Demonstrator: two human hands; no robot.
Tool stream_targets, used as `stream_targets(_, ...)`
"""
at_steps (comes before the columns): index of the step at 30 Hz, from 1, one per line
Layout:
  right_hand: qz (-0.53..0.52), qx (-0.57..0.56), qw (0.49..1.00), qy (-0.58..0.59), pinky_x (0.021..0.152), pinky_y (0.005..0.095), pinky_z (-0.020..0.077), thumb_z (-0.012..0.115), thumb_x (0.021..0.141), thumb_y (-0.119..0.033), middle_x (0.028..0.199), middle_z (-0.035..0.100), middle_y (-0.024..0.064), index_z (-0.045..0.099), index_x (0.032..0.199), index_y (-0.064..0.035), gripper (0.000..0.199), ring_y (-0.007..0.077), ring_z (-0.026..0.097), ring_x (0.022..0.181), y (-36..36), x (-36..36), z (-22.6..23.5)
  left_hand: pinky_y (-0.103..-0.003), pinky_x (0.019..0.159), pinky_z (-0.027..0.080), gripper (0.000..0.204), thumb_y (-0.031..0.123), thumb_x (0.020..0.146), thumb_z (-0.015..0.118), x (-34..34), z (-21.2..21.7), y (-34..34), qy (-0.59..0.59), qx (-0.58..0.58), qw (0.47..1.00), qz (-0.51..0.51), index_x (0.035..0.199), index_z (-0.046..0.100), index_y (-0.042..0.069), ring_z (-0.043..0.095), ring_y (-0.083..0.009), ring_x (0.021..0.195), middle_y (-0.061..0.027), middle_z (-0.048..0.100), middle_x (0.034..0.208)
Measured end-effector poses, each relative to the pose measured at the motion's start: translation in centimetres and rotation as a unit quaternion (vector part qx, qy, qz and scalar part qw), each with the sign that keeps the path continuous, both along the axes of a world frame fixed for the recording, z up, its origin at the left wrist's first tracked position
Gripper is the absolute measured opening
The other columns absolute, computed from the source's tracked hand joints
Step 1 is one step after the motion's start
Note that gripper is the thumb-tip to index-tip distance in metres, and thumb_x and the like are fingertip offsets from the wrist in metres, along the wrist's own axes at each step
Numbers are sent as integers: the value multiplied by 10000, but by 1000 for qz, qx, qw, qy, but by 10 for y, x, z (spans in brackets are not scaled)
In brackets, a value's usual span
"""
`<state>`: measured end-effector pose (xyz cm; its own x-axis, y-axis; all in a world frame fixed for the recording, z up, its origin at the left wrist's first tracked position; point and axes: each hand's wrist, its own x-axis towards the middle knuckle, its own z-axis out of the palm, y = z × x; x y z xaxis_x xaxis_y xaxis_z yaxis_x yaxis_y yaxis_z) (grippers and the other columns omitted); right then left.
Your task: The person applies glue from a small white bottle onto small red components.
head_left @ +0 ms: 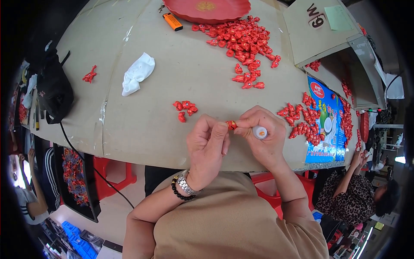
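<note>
Mid-frame, my left hand point(207, 144) and right hand point(266, 144) are pinching 1 small, glossy red-and-gold piece point(231, 125) between closed fingertips, my right also cradling a white, round-ended tube point(259, 132).

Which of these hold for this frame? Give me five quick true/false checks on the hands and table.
1. The left hand and right hand both have fingers on one small red piece. True.
2. The watch is on the right wrist. False: it is on the left wrist.
3. The orange lighter lies near the red tray. True.
4. The crumpled white tissue sits right of the big red pile. False: it is left of it.
5. The right hand also holds a round white thing. True.
</note>
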<state>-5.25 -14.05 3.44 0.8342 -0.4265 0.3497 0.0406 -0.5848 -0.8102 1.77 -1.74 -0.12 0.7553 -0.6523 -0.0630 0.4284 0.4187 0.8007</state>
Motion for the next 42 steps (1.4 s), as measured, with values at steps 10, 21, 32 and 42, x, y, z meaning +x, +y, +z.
stream_targets(10, 49, 14, 999, -17, 554, 258, 449, 780, 667, 15, 749, 623, 79, 624, 786, -16, 199, 149, 580, 649, -12, 6, -2, -186, 411, 285, 250, 255, 963, 534, 18, 6, 2, 39, 32, 995, -82, 804, 496, 65, 399, -24, 464, 15, 513, 650)
stream_targets(21, -22, 184, 982, 43, 528, 209, 464, 707, 763, 36, 788, 595, 62, 635, 825, 22, 96, 87, 554, 627, -13, 4, -8, -172, 406, 267, 338, 332, 967, 504, 25, 18, 5, 16, 103, 989, -102, 1108, 552, 29, 418, -29, 488, -27, 613, 849)
stream_targets(32, -17, 251, 968, 18, 560, 266, 443, 749, 723, -5, 735, 619, 64, 646, 801, 15, 131, 137, 574, 652, -11, 0, -23, -179, 453, 336, 91, 72, 947, 517, 23, 2, 2, -92, 103, 987, -81, 976, 552, -8, 409, -12, 520, -10, 583, 781)
stream_targets(42, 60, 148, 987, -28, 568, 288, 464, 751, 695, 33, 735, 613, 84, 600, 775, 11, 171, 182, 590, 646, -16, 6, -31, -216, 478, 347, 36, 5, 907, 542, 28, -7, 5, -224, 150, 961, -67, 916, 573, -11, 406, -49, 533, -4, 495, 623)
